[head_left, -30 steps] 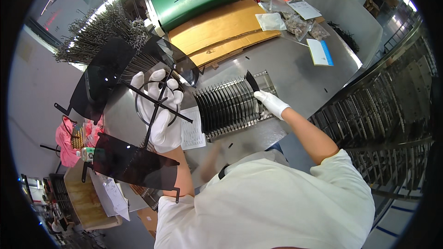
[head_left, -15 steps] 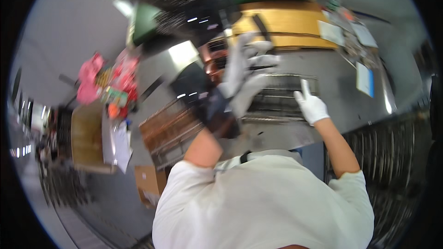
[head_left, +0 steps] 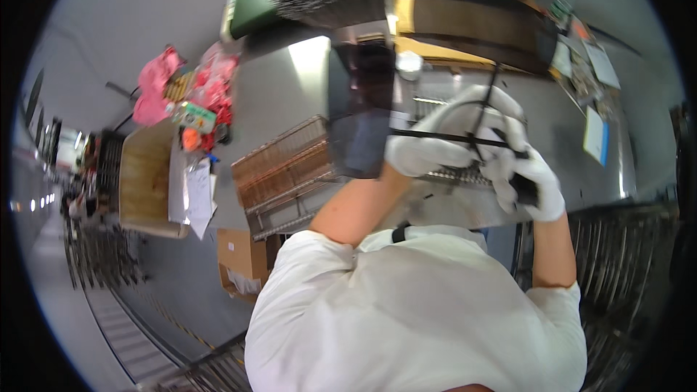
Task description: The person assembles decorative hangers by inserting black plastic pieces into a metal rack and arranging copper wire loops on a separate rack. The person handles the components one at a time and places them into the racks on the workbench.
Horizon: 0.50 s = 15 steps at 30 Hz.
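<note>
Left grip point(head_left: 434, 152): curled round black frame point(head_left: 487, 96)
Long bar point(head_left: 435, 135): ran right from left grip
Right grip point(head_left: 539, 180): nearer bar's end, pinched dark piece point(head_left: 524, 189)

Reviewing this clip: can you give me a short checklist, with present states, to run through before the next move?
1. White-gloved left hand holds the thin black rod frame: ok.
2. White-gloved right hand close to the frame: ok; its exact grip cannot be told.
3. Smoky dark upper panel sharp enough to inspect: not ok, blurred.
4. Upper panel clear of the flat yellow-brown cardboard: cannot tell; they overlap in view.
5. Copper-brown wire rack left of both hands, on the grey metal table: ok.
6. White notepad with blue edge apart from both hands: ok.
</note>
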Available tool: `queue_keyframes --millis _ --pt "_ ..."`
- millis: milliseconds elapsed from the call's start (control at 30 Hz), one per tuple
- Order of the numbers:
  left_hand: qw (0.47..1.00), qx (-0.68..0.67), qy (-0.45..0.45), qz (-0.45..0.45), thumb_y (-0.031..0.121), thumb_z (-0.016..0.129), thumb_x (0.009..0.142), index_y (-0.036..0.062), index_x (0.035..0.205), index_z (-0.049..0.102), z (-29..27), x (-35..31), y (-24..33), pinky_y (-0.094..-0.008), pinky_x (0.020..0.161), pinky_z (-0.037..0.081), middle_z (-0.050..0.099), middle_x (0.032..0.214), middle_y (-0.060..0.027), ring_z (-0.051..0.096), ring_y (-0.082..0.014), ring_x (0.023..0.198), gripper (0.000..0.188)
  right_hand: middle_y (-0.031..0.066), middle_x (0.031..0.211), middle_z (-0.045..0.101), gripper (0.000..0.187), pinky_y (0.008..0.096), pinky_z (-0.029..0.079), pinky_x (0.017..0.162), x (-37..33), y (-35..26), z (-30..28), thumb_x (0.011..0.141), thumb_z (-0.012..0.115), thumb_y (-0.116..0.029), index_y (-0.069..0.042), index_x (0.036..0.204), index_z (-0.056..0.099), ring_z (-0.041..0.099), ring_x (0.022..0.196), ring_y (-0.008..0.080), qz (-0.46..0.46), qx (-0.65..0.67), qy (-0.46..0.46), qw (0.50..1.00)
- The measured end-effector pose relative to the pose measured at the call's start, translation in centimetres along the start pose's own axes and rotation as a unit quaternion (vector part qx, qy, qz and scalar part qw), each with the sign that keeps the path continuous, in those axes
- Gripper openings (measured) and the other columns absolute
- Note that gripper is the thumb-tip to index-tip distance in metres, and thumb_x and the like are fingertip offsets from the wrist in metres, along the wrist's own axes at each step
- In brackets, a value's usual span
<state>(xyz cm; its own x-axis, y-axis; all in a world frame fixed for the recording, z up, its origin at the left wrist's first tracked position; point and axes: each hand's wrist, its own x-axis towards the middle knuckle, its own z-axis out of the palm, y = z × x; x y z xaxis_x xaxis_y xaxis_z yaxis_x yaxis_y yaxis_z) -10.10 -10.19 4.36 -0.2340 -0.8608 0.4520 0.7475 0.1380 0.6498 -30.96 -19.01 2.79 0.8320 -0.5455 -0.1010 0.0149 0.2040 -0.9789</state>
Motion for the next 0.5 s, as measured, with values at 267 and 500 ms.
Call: queue_keyframes --millis 267,500 --pt "0.988 0.007 0.135 0.077 0.052 0.072 0.084 0.0051 0.148 0.04 -2.7 -3.7 3.1 -0.0279 0.056 0.049 0.055 0.115 -0.0218 0.055 -0.023 0.065 0.085 0.0034 0.08 0.063 0.05 0.0274 0.052 0.068 0.6 9.8 -11.9 0.107 0.048 -0.036 -0.006 0.147 0.046 0.06 0.065 0.0123 0.065 -0.055 0.192 0.978" --pt "0.989 0.043 0.129 0.054 0.052 0.071 0.085 0.0017 0.148 0.039 -2.2 -2.7 2.2 -0.0274 0.054 0.047 0.055 0.115 -0.0247 0.056 -0.0255 0.065 0.087 0.0031 0.078 0.064 0.053 0.0297 0.051 0.053 3.7 11.1 -10.2 0.104 0.046 -0.053 -0.005 0.122 0.062 0.056 0.065 0.0128 0.208 -0.103 0.152 0.961"
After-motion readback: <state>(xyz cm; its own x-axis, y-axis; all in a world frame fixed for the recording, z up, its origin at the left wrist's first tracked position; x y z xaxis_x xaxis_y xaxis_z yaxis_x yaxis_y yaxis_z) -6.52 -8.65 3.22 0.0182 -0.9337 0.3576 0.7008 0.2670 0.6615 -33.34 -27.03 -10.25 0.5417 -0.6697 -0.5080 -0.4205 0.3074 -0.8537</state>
